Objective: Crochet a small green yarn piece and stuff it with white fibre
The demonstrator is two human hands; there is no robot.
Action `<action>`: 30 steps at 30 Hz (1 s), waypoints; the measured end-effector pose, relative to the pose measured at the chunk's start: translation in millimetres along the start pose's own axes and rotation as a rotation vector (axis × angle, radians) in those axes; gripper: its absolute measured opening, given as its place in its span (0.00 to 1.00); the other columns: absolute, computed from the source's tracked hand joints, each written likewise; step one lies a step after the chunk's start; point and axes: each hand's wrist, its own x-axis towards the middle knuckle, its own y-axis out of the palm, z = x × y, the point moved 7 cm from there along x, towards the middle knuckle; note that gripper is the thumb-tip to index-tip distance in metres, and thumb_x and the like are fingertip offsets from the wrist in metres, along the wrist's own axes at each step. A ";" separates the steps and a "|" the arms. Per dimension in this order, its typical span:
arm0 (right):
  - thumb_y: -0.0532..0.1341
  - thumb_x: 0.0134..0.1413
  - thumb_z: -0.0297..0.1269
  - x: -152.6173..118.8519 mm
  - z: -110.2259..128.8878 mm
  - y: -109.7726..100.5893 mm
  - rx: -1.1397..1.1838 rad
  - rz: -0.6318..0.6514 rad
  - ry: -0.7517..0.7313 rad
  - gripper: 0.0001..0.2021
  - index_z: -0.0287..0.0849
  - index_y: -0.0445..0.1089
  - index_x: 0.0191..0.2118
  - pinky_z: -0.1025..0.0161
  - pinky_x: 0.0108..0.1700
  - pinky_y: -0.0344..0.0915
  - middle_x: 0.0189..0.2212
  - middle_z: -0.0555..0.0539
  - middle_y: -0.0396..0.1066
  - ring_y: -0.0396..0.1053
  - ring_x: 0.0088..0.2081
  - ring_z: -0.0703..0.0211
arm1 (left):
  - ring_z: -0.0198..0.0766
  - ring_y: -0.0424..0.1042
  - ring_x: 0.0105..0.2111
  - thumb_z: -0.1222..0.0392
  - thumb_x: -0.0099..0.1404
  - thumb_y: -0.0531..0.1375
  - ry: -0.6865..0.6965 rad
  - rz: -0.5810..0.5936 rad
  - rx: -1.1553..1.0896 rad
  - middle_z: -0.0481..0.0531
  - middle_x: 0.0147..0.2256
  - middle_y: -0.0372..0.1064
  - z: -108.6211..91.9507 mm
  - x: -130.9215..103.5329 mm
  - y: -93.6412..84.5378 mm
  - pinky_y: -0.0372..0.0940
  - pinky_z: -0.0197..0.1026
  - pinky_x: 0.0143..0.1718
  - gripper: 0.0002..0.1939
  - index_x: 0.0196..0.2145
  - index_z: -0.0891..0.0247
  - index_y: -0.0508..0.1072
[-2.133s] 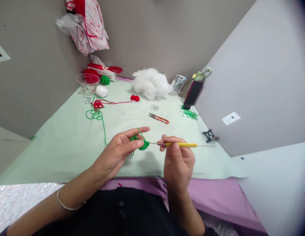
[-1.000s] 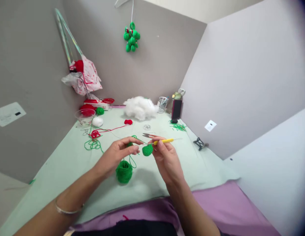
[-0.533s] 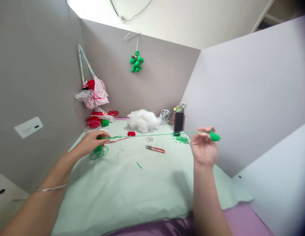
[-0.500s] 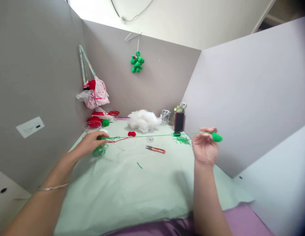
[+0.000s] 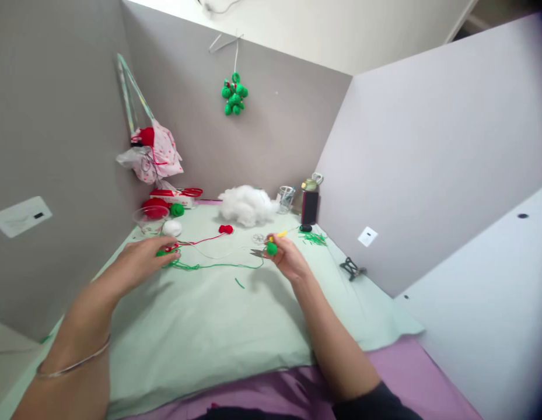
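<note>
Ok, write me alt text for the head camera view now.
The right hand holds a yellow-handled hook and small green yarn piece above a pale green cloth; the left hand is at loose green yarn. White fluff lies behind.

Green crochet piece (image 5: 271, 249), yellow hook (image 5: 278, 236), slack yarn (image 5: 191, 267)

From where I stand I can't read a single word or number. The red-and-white box (image 5: 182, 202) by the desk's (image 5: 209, 326) far left corner carries print too small to make out; the white card (image 5: 14, 219) beyond the left edge shows faint lines and a dark mark, the smaller card (image 5: 365, 238) past the right edge just a dark mark
</note>
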 end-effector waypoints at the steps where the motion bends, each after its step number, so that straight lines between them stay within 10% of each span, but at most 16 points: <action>1: 0.77 0.45 0.44 -1.3 -8.2 6.2 -0.033 0.021 0.036 0.16 0.39 0.76 0.33 0.67 0.31 0.73 0.27 0.51 0.76 0.70 0.26 0.67 | 0.63 0.74 0.52 0.38 0.59 0.66 -0.002 -0.019 -0.007 0.59 0.50 0.79 -13.9 -3.1 6.0 0.65 0.62 0.57 0.24 0.46 0.56 0.82; 6: 0.78 0.42 0.47 -11.5 -25.5 29.7 -0.107 0.101 0.100 0.19 0.39 0.78 0.34 0.70 0.31 0.70 0.26 0.49 0.77 0.71 0.27 0.67 | 0.60 0.66 0.63 0.39 0.66 0.63 0.108 0.323 -0.751 0.59 0.66 0.64 -93.3 -22.9 74.3 0.71 0.57 0.55 0.28 0.59 0.55 0.74; 12: 0.77 0.41 0.51 -20.7 -11.4 40.0 -0.099 0.157 0.019 0.19 0.43 0.79 0.34 0.70 0.34 0.70 0.28 0.51 0.77 0.71 0.28 0.67 | 0.65 0.50 0.72 0.32 0.66 0.60 -0.028 0.515 -1.134 0.64 0.74 0.44 -114.7 -29.6 131.9 0.66 0.66 0.59 0.40 0.69 0.52 0.61; 18: 0.76 0.45 0.50 -33.9 -9.6 50.4 -0.145 0.242 0.018 0.17 0.41 0.80 0.33 0.66 0.36 0.71 0.28 0.48 0.78 0.74 0.30 0.63 | 0.53 0.62 0.68 0.30 0.69 0.52 -0.043 0.122 -1.366 0.60 0.67 0.64 -122.1 -6.7 109.6 0.66 0.57 0.63 0.32 0.53 0.58 0.75; 23: 0.76 0.46 0.51 -36.7 1.6 52.1 -0.110 0.225 -0.044 0.17 0.43 0.79 0.32 0.67 0.35 0.69 0.28 0.50 0.77 0.73 0.30 0.63 | 0.50 0.64 0.66 0.35 0.75 0.39 0.224 -0.187 -0.939 0.54 0.52 0.79 -124.0 -21.6 79.8 0.51 0.56 0.71 0.39 0.16 0.59 0.66; 27: 0.74 0.49 0.49 -43.7 15.8 52.6 -0.060 0.124 -0.159 0.13 0.46 0.78 0.34 0.66 0.37 0.69 0.30 0.52 0.76 0.71 0.31 0.64 | 0.52 0.51 0.72 0.36 0.74 0.49 0.448 -0.168 -0.521 0.51 0.61 0.73 -136.1 -47.5 87.2 0.30 0.57 0.75 0.30 0.35 0.56 0.83; 30: 0.74 0.50 0.48 -57.9 22.6 52.6 -0.093 0.016 -0.249 0.12 0.46 0.80 0.34 0.65 0.37 0.68 0.30 0.50 0.76 0.70 0.32 0.63 | 0.53 0.58 0.69 0.43 0.72 0.58 0.279 0.046 -0.746 0.54 0.63 0.70 -131.1 -56.3 106.6 0.46 0.57 0.72 0.22 0.55 0.55 0.79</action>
